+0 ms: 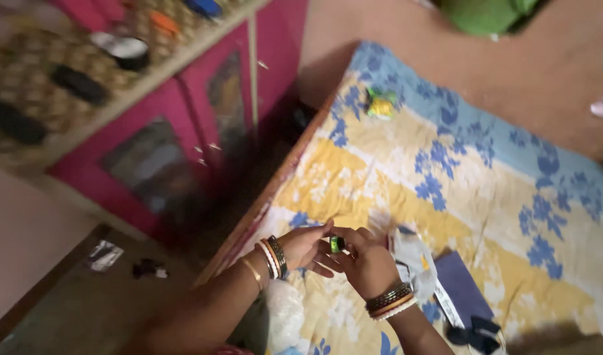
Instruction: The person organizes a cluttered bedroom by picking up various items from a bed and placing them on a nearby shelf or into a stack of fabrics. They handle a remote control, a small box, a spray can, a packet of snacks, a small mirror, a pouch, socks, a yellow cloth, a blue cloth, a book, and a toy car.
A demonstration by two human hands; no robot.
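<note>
A flat dark blue rectangular package (464, 287) with a white label strip (446, 304) along its edge lies on the floral bedsheet (459, 171).

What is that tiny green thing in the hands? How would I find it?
Look at the bed with the yellow and blue flowered sheet, then at its near edge where the left hand and right hand meet. Pinched between their fingertips is the small green and black object, far smaller than the dark blue booklet lying beside it.
</note>
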